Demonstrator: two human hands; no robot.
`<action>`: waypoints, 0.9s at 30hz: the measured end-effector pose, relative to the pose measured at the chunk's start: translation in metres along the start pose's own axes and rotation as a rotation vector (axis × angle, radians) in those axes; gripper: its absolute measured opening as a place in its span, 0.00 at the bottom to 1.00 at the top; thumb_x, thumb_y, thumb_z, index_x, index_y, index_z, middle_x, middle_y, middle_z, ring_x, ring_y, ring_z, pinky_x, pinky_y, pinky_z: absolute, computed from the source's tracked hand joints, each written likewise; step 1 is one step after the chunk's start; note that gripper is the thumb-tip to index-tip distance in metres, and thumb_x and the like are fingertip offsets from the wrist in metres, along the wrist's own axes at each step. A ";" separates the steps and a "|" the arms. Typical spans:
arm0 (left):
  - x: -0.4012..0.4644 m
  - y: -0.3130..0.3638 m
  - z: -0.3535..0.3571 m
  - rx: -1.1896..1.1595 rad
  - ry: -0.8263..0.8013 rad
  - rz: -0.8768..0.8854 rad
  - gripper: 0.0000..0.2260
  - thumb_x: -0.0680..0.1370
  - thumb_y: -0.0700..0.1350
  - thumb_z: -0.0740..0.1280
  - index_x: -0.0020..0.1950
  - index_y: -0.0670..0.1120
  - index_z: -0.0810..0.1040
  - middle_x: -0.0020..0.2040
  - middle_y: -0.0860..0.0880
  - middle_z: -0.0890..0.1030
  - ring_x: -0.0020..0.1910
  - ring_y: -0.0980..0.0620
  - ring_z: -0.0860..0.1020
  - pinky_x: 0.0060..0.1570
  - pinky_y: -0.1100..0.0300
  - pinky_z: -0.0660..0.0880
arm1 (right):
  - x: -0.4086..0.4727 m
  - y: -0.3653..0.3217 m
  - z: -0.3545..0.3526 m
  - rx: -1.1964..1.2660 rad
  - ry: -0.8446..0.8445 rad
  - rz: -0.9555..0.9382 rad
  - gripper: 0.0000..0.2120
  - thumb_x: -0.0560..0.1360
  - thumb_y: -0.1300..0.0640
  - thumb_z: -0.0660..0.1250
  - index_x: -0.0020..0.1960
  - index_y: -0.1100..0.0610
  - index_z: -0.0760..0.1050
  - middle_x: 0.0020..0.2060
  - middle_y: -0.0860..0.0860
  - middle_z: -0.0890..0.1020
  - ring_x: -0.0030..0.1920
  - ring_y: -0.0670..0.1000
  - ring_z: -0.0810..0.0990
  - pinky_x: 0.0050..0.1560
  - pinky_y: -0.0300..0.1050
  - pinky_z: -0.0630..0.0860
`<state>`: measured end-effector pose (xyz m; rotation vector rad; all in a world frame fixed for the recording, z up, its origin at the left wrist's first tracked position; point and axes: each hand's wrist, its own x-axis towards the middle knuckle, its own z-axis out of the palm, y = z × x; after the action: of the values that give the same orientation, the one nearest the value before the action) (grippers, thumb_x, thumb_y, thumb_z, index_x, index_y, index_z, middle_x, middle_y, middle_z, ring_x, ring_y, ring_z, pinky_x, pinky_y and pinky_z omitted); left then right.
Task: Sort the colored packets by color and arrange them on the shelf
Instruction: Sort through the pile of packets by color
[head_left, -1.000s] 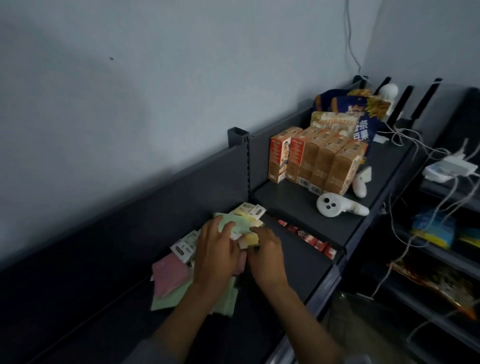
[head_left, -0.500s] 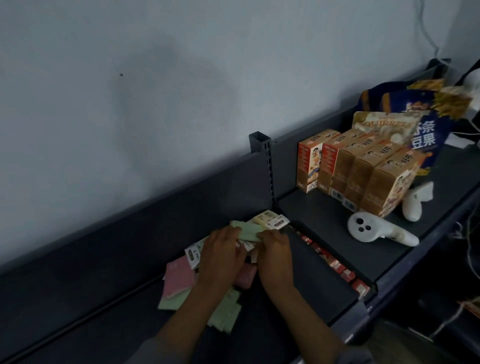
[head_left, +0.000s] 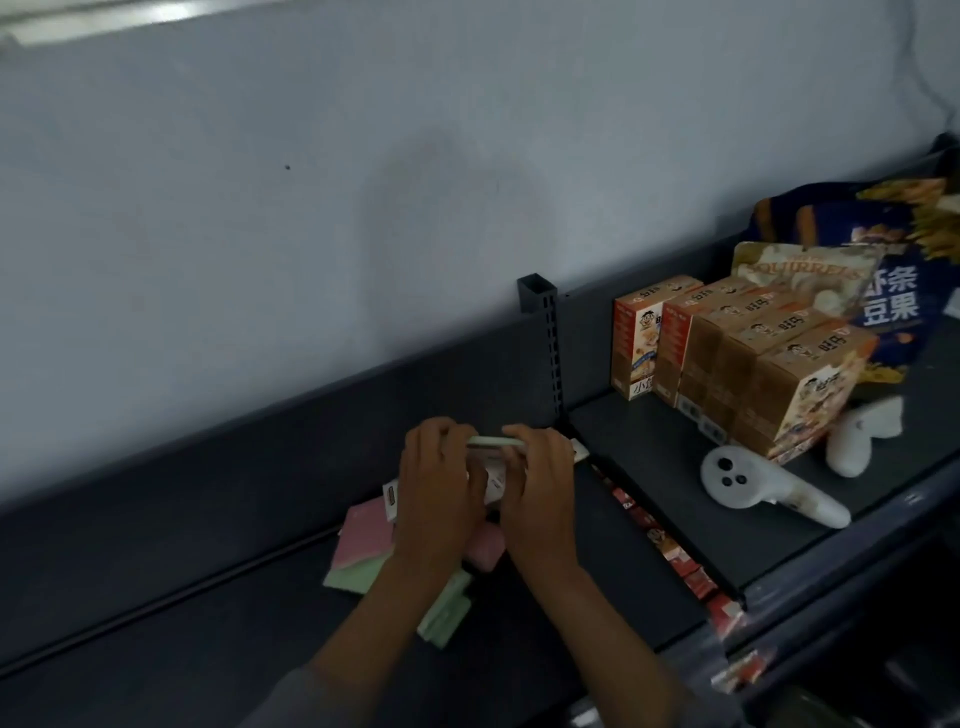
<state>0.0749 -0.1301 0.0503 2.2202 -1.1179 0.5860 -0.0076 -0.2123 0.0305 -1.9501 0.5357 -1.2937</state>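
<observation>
**Both hands gripping a small stack of packets over the dark shelf**

A thin stack of packets (head_left: 493, 443), its top one pale green, is being held edge-on just above the dark shelf (head_left: 218, 639), close to the back panel and just left of the slotted upright post (head_left: 545, 353). The left hand (head_left: 441, 483) is curling its fingers over the stack's left end, and the right hand (head_left: 540, 483) is curling round its right end, so both are gripping it between them.

Under and near the hands, more packets are lying loose on the shelf: a pink packet (head_left: 363, 530) to the left, green packets (head_left: 447, 608) spreading toward the near side, and a white printed packet (head_left: 392, 501) peeking out beside the left wrist.

To the right, a higher shelf (head_left: 649, 499) is carrying a row of orange cartons (head_left: 727, 364), with snack bags (head_left: 852, 270) leaning behind them at the far right. Two white controllers (head_left: 763, 488) are lying in front of the cartons. Red packets (head_left: 670, 551) are showing in the gap below that shelf's left edge.
</observation>
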 end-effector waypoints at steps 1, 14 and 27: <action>0.000 0.004 -0.004 -0.017 0.020 -0.008 0.12 0.75 0.40 0.60 0.57 0.44 0.77 0.57 0.46 0.74 0.57 0.46 0.72 0.57 0.52 0.72 | 0.000 -0.001 -0.001 0.047 -0.011 0.036 0.17 0.85 0.45 0.52 0.62 0.53 0.74 0.55 0.45 0.75 0.57 0.48 0.73 0.59 0.46 0.71; -0.025 -0.011 -0.042 -0.032 0.188 -0.009 0.11 0.68 0.32 0.64 0.46 0.44 0.74 0.47 0.49 0.73 0.46 0.50 0.69 0.42 0.50 0.71 | -0.030 -0.020 0.010 0.391 -0.299 0.169 0.30 0.75 0.36 0.67 0.71 0.49 0.68 0.68 0.46 0.68 0.70 0.45 0.67 0.67 0.35 0.67; -0.043 -0.040 -0.040 -0.056 0.062 -0.097 0.09 0.77 0.37 0.67 0.54 0.45 0.75 0.67 0.56 0.71 0.67 0.55 0.69 0.61 0.66 0.69 | -0.033 -0.050 0.027 0.395 -0.116 0.289 0.20 0.77 0.67 0.65 0.66 0.51 0.75 0.59 0.42 0.74 0.63 0.45 0.73 0.63 0.48 0.75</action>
<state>0.0795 -0.0595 0.0416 2.1802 -0.9774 0.5717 0.0005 -0.1478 0.0419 -1.5452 0.4451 -1.0090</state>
